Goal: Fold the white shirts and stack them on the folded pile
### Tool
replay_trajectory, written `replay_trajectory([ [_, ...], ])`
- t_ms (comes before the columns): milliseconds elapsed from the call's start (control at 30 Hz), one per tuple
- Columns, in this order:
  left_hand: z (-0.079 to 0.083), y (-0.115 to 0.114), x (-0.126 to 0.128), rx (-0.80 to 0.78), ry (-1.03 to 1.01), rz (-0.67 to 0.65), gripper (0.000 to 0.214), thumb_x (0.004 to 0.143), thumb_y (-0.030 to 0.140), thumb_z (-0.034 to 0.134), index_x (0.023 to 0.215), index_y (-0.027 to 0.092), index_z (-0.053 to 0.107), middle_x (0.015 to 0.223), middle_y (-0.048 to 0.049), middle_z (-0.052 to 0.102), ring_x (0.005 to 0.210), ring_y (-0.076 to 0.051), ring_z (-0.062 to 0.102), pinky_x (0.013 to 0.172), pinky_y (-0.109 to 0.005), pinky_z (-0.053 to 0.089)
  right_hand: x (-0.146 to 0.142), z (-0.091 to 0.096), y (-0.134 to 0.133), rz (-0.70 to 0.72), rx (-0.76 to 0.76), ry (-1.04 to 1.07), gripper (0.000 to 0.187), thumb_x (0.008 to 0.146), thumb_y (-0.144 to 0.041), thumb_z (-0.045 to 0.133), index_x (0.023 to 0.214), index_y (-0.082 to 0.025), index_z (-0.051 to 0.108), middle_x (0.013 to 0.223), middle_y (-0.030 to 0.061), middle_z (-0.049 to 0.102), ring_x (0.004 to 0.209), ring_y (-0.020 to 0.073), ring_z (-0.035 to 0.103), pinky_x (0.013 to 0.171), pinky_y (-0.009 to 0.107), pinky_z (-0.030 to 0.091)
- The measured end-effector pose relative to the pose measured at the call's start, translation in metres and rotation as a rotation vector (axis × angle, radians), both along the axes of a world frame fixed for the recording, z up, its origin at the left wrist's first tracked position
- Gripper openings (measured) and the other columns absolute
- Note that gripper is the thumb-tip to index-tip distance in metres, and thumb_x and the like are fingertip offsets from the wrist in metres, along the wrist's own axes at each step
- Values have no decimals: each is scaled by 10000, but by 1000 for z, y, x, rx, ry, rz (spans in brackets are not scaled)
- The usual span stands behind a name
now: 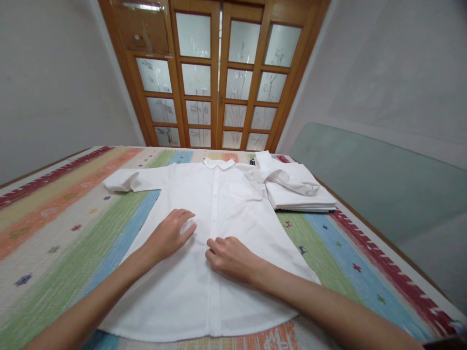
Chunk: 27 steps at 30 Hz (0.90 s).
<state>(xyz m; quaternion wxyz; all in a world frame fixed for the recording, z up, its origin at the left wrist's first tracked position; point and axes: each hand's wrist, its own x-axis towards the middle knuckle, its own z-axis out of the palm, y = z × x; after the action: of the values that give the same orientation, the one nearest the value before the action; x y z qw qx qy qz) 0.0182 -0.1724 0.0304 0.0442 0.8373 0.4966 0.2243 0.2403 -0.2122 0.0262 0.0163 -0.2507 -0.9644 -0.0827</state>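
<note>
Wooden doors [215, 78] with frosted panes [196, 79] stand beyond a striped cloth [87, 243], between pale walls [397, 68].

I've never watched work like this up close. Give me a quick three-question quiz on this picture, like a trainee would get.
1. Which of these lies on the folded white pile?
a) an eyeglass case
b) a sleeve of the spread white shirt
c) a coat hanger

2. True or false: the shirt's collar is nearer the wooden doors than its hem is.

3. How do the fingers of the left hand and the right hand differ?

Key:
1. b
2. True
3. The left hand's thumb and fingers stand apart; the right hand's fingers are curled in. Whether it pinches the cloth cannot be told.
</note>
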Motion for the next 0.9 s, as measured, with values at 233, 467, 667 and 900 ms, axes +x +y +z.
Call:
replay_trajectory([
  [233,-46,22,-36,-2,227,79,681,962,555,272,1423,85,450,1487,-164,455,1414,-308,359,1131,-475,344,0,-16,2,37,40,215,193,841,-255,546,671,-180,600,709,31,564,615,147,491,541,296,306],
  [467,-55,9,-45,21,281,100,643,982,532,238,1496,168,365,1539,-92,391,1447,-262,302,1167,-458,283,-1,-27,3,-27,24,384,214,831,-280,550,633,-199,542,658,-5,535,532,117,428,509,293,226],
  [667,-57,-14,-37,-15,290,139,636,986,512,248,1503,156,349,1561,-106,345,1457,-272,275,1167,-477,277,2,-26,-1,3,-22,384,266,841,-293,557,597,-197,510,590,-24,529,475,104,399,494,295,183],
  [900,-58,-21,-38,-34,289,154,601,985,439,231,1492,147,370,1563,-107,345,1459,-283,267,1151,-465,305,11,-23,-14,12,-38,384,277,806,-257,568,546,-196,493,519,-27,511,429,101,394,472,289,188],
])
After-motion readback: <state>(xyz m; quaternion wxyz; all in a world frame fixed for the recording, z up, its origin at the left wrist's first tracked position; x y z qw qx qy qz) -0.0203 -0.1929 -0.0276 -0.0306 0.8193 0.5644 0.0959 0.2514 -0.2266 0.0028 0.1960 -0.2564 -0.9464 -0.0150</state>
